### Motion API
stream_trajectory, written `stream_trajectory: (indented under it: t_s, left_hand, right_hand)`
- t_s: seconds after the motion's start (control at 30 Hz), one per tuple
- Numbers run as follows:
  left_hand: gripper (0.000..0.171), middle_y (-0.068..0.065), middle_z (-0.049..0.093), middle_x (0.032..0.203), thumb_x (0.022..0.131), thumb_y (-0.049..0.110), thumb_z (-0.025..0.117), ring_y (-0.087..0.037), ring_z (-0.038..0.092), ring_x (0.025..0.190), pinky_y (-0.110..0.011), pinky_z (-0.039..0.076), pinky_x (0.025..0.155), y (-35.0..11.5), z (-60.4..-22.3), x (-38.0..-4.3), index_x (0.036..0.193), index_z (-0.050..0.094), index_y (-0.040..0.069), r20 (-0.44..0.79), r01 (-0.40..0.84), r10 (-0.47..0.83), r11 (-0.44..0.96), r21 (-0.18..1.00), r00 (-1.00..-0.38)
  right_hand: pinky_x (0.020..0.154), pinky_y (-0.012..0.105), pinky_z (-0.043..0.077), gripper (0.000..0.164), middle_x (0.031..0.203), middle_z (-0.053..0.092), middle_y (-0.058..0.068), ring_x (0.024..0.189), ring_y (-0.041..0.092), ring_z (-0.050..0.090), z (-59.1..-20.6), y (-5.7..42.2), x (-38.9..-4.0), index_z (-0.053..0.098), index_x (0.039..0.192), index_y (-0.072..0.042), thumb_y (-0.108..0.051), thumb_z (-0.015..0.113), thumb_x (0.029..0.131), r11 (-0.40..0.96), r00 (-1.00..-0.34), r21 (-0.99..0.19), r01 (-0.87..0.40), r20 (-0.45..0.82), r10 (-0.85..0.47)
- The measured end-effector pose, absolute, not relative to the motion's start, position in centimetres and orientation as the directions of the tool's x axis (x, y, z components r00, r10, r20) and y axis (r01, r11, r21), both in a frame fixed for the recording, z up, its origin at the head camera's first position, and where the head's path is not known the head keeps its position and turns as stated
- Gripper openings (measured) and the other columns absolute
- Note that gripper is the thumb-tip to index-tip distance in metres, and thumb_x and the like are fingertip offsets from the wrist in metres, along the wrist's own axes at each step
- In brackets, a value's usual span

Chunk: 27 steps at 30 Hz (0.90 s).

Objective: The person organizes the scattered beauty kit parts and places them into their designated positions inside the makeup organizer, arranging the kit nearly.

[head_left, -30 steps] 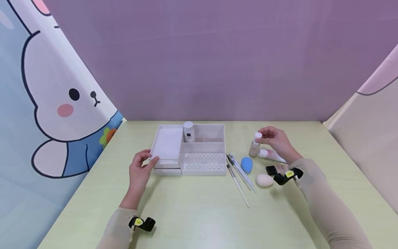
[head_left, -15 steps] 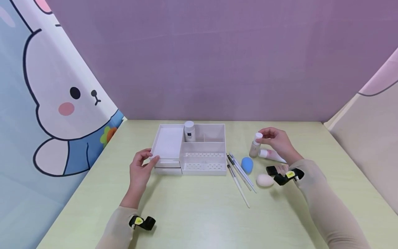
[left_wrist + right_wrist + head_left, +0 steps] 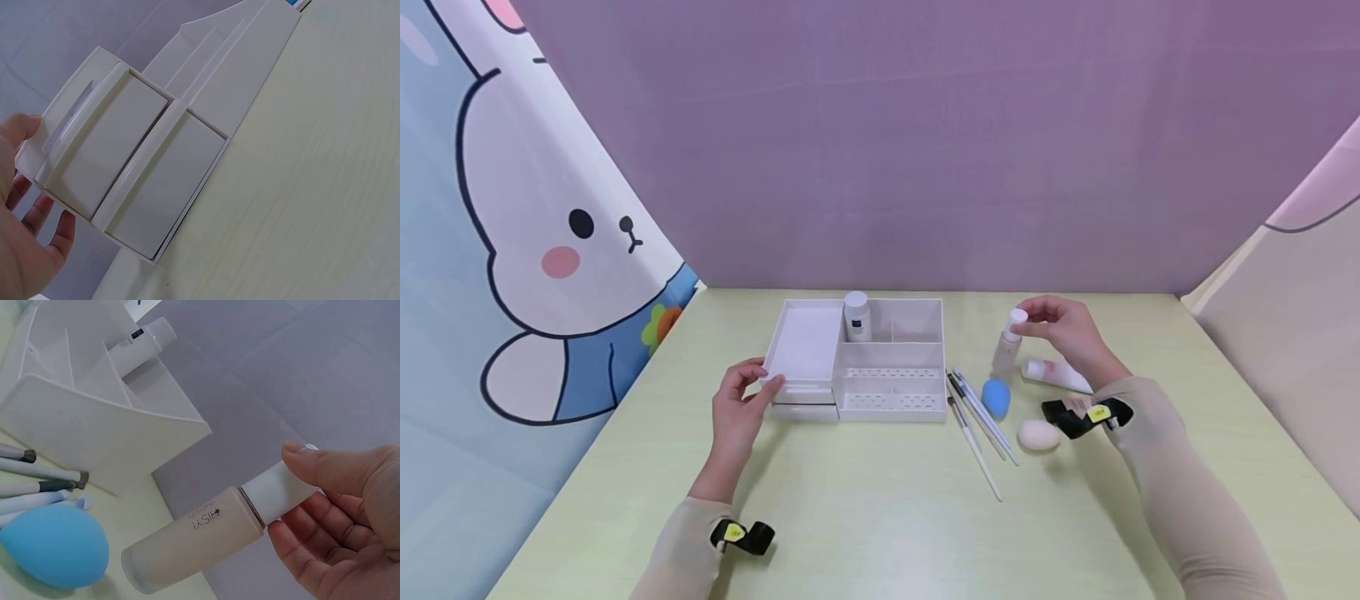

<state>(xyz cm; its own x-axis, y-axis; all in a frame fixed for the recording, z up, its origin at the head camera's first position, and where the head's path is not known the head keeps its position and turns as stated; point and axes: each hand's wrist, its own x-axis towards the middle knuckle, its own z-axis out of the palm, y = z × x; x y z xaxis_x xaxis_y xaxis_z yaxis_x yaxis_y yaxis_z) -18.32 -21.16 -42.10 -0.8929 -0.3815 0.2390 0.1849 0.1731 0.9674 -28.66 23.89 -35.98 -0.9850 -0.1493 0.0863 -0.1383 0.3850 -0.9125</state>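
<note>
My right hand (image 3: 1067,329) pinches the white cap of a liquid foundation bottle (image 3: 194,540) between thumb and fingers. The bottle, beige and see-through at its base, tilts beyond the blue makeup sponge (image 3: 996,398). At the left front corner of a white makeup organizer (image 3: 891,358), my left hand (image 3: 741,417) holds on, its thumb at the top edge and its fingers against the side. Two drawers (image 3: 169,187) fill the organizer's left part, both pushed in. A white-capped bottle (image 3: 857,318) stands in a rear compartment.
Several makeup brushes (image 3: 977,425) lie right of the organizer. Near them sit a pale pink sponge (image 3: 1038,435) and a white and pink tube (image 3: 1056,375). Something small and pinkish (image 3: 1078,406) is partly hidden under the right wrist camera. A purple backdrop (image 3: 925,150) rises behind the table.
My right hand has moved up and slightly left, taking the foundation bottle with it towards the organizer. The left hand stays at the organizer's corner.
</note>
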Motion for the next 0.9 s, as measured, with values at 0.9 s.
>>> stream_trajectory:
  t_s: [0.9]
  left_hand:
    - [0.024, -0.009, 0.057, 0.128, 0.091, 0.005, 0.072, -0.011, 0.053, 0.108, -0.017, 0.046, 0.075, -21.2, -41.9, -18.2, 0.103, 0.054, -0.005, 0.218, 0.164, -0.385, 0.167, 0.972, -0.897]
  right_hand:
    - [0.089, 0.032, 0.043, 0.041, 0.095, 0.068, -0.008, 0.094, 0.016, 0.059, -31.6, 19.2, -29.1, 0.064, 0.119, 0.002, -0.015, 0.08, 0.085, 0.341, -0.98, -0.926, -0.165, 0.114, -0.164]
